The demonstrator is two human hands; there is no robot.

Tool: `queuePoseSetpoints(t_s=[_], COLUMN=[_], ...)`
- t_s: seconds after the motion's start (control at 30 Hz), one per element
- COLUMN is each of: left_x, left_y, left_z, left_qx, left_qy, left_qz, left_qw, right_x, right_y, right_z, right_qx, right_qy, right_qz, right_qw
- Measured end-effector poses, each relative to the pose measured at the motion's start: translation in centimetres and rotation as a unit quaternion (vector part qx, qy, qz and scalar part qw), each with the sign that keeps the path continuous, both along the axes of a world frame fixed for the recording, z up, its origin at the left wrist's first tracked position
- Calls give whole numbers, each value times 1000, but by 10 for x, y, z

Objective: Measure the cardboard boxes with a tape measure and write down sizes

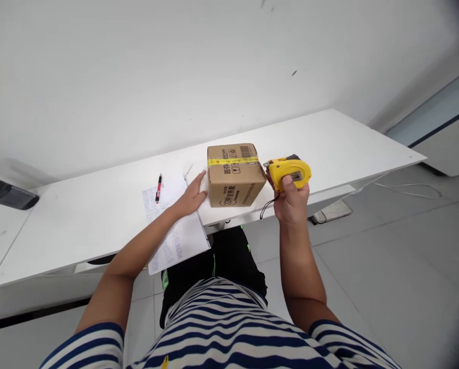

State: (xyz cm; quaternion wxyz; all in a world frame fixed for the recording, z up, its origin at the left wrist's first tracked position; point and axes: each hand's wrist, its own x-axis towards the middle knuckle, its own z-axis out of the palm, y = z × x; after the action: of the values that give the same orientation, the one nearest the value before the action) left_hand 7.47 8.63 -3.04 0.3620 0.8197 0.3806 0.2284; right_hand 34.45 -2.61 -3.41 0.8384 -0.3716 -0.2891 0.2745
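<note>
A brown cardboard box [237, 177] with dark print and a yellow strip across its top sits near the front edge of the white table. My left hand [194, 196] touches its left side, fingers stretched out and not wrapped round it. Just off the box's right side, my right hand [293, 202] is closed around a yellow tape measure [291, 171], thumb on its face. The metal hook points left toward the box, with no length of blade visibly drawn out. A black wrist cord [267, 205] hangs from the tape measure.
Left of the box, handwritten paper sheets [171, 251] overhang the front edge of the table [310, 136]. A red and black pen [159, 188] lies on them. A dark object [10, 192] stands at the far left. The wall [156, 77] rises behind the table.
</note>
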Motion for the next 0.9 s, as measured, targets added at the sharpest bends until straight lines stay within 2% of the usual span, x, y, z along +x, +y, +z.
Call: queuePoseSetpoints(t_s=[0.1, 0.17, 0.23, 0.33, 0.4, 0.47, 0.57, 0.67, 0.73, 0.8, 0.9], left_x=[5, 6, 8, 12, 14, 14, 11, 10, 10, 10, 11], left_y=[-7, -27, -55, -93, -105, -107, -98, -78, -57, -31, 9], left_z=[30, 58, 86, 116, 124, 124, 119, 120, 125, 131, 132], left_qx=[63, 143, 168, 51, -38, -99, -146, -153, -131, -114, -139], left_qy=[-68, -128, -137, -111, -103, -108, -114, -102, -110, -136, -171], left_qz=[140, 192, 143, -23, -110, -144, -132, -97, -49, 12, 88], left_qw=[986, 962, 966, 992, 988, 979, 974, 978, 984, 984, 971], right_x=[12, 13, 6, -12, -22, -28, -28, -15, 2, 25, 60], right_y=[-13, -25, -37, -52, -58, -61, -62, -56, -45, -31, -10], right_z=[10, 21, 36, 57, 68, 73, 73, 65, 57, 47, 35], right_qx=[37, 58, 80, 122, 137, 138, 124, 99, 89, 91, 94], right_qy=[-94, -155, -225, -343, -399, -424, -429, -399, -351, -284, -209], right_qz=[-50, -42, 5, 111, 167, 198, 215, 201, 151, 73, -23], right_qw=[994, 985, 971, 925, 891, 873, 869, 889, 920, 952, 973])
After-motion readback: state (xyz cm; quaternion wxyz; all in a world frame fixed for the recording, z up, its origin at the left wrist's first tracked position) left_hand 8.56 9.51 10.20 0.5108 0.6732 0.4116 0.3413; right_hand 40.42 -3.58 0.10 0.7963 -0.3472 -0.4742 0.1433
